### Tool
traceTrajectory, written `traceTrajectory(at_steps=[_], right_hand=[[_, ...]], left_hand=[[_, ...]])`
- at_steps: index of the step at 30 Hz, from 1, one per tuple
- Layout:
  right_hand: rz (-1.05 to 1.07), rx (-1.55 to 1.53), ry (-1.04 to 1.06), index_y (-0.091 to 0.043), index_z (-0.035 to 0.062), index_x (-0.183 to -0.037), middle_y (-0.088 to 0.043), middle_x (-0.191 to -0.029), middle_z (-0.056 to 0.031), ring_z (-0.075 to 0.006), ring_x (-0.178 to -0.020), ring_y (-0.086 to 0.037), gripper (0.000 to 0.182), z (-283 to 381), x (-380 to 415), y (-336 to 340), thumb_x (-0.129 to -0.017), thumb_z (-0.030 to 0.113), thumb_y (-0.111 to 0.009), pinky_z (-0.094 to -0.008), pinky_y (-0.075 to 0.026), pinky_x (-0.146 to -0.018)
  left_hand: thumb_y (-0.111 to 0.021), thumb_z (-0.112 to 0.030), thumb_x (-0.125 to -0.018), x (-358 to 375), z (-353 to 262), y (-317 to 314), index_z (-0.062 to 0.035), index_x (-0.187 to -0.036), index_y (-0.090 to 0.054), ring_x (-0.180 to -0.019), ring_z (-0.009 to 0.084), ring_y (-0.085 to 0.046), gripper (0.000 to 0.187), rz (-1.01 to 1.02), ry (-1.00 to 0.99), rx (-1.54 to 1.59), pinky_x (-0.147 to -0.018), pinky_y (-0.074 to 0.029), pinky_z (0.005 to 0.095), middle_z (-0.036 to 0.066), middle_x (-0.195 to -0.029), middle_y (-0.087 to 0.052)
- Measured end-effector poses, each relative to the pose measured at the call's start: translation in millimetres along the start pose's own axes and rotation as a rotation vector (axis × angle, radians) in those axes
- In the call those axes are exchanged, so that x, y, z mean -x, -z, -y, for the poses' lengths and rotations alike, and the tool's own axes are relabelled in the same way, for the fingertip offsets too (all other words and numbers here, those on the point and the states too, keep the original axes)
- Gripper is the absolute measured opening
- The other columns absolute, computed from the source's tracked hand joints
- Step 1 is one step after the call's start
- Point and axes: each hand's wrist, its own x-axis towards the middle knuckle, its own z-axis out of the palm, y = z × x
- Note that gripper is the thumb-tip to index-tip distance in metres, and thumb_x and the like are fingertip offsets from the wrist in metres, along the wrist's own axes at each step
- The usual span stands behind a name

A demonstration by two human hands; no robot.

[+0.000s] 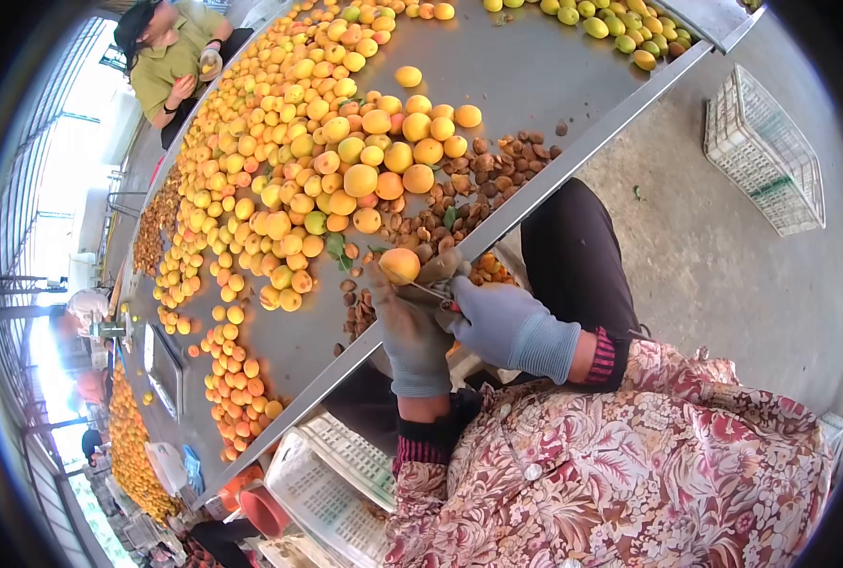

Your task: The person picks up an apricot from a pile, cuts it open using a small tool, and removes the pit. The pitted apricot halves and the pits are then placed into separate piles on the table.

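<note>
My left hand (410, 331), in a grey work glove and partly smeared by motion, holds an orange-yellow apricot (400, 266) at its fingertips, over the table's near edge. My gloved right hand (511, 327) is closed around a slim metal tool (429, 290) with a bit of red at the grip. Its thin shaft reaches left to just below the apricot; the exact tip is hard to see. Brown apricot pits (497, 175) are heaped on the table right beyond my hands, with a few green leaves (338, 249) among the fruit.
A large pile of apricots (279, 151) covers the metal table (521, 80); greener fruit (620, 24) lies at the far right. White plastic crates (322, 473) (762, 151) stand below and on the floor. Halved orange fruit (490, 270) shows below the edge. Another person (170, 62) works across the table.
</note>
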Motion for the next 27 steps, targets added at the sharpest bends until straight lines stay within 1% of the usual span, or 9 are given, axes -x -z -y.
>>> traceTrajectory(at_steps=[2,5,9,11,15,18,21,23,27], right_hand=[[0.073,0.008,-0.077,-0.044,-0.001,-0.103,-0.061,-0.076,-0.0215,-0.0383,-0.076,-0.061,0.035,-2,1,-1,-0.084,0.027,-0.055,-0.0456,-0.048,-0.07],[0.007,0.027,-0.019,-0.045,-0.0019,-0.097,-0.063,-0.081,-0.0211,-0.0376,-0.08,-0.062,0.033,-1,5,6,-0.085,0.028,-0.054,-0.0448,-0.049,-0.072],[-0.014,0.027,-0.002,-0.045,-0.0027,-0.097,-0.063,-0.079,-0.0212,-0.0376,-0.078,-0.062,0.034,0,3,9,-0.085,0.027,-0.055,-0.0448,-0.049,-0.071],[0.033,0.024,-0.025,-0.045,-0.0028,-0.096,-0.063,-0.078,-0.021,-0.0379,-0.077,-0.062,0.033,3,3,16,-0.085,0.027,-0.054,-0.045,-0.049,-0.07],[0.005,0.03,-0.02,-0.046,-0.0022,-0.096,-0.063,-0.078,-0.0207,-0.0377,-0.076,-0.062,0.033,-8,0,3,-0.085,0.028,-0.054,-0.0454,-0.049,-0.07],[-0.026,0.03,-0.06,-0.045,0.0024,-0.1,-0.061,-0.075,-0.0199,-0.0383,-0.074,-0.061,0.034,-15,-6,-2,-0.085,0.03,-0.056,-0.0454,-0.048,-0.067],[-0.013,0.02,-0.053,-0.045,0.0022,-0.101,-0.061,-0.076,-0.0195,-0.0382,-0.075,-0.061,0.034,-15,-5,1,-0.085,0.031,-0.056,-0.0452,-0.048,-0.067],[-0.021,-0.006,-0.047,-0.045,0.0015,-0.101,-0.06,-0.077,-0.0199,-0.0377,-0.077,-0.061,0.035,-10,-6,9,-0.085,0.031,-0.056,-0.0448,-0.048,-0.068],[0.003,0.011,-0.064,-0.045,0.0011,-0.101,-0.06,-0.079,-0.0204,-0.0379,-0.078,-0.061,0.035,-9,-4,13,-0.085,0.03,-0.055,-0.0447,-0.048,-0.069]], left_hand=[[-0.032,-0.047,-0.096,-4,0,-4,0.0044,-0.116,-0.047,-0.102,0.0319,-0.058,0.057,-0.061,0.246,0.395,-0.088,-0.047,0.0425,0.024,-0.104,-0.061],[-0.034,-0.047,-0.095,-8,-3,-10,0.005,-0.116,-0.048,-0.102,0.035,-0.057,0.058,-0.073,0.139,0.406,-0.09,-0.045,0.0466,0.024,-0.103,-0.061],[-0.035,-0.045,-0.095,-10,-5,2,0.0045,-0.117,-0.048,-0.102,0.0346,-0.057,0.055,-0.017,0.08,0.38,-0.092,-0.044,0.0468,0.023,-0.106,-0.061],[-0.036,-0.043,-0.095,-9,-1,5,0.0026,-0.116,-0.05,-0.101,0.0347,-0.058,0.052,0.074,0.005,0.125,-0.092,-0.044,0.0465,0.021,-0.106,-0.061],[-0.035,-0.042,-0.096,-7,-2,1,0.0017,-0.114,-0.052,-0.1,0.034,-0.058,0.051,0.078,0.107,0.259,-0.092,-0.044,0.0454,0.02,-0.104,-0.062],[-0.034,-0.042,-0.097,-6,2,-6,0.0022,-0.115,-0.051,-0.101,0.0333,-0.058,0.051,0.201,0.099,0.403,-0.094,-0.044,0.0441,0.02,-0.103,-0.062],[-0.033,-0.039,-0.098,-4,0,-8,0.0022,-0.119,-0.046,-0.103,0.0318,-0.058,0.049,0.1,0.253,0.382,-0.096,-0.043,0.0429,0.02,-0.108,-0.06],[-0.033,-0.037,-0.098,-1,-8,-20,0.0021,-0.12,-0.044,-0.104,0.0306,-0.057,0.046,0.068,0.036,0.212,-0.096,-0.043,0.0414,0.019,-0.11,-0.058],[-0.032,-0.034,-0.099,-9,7,3,0.0019,-0.118,-0.046,-0.105,0.0293,-0.056,0.043,0.033,0.061,0.005,-0.095,-0.043,0.0395,0.019,-0.11,-0.058]])
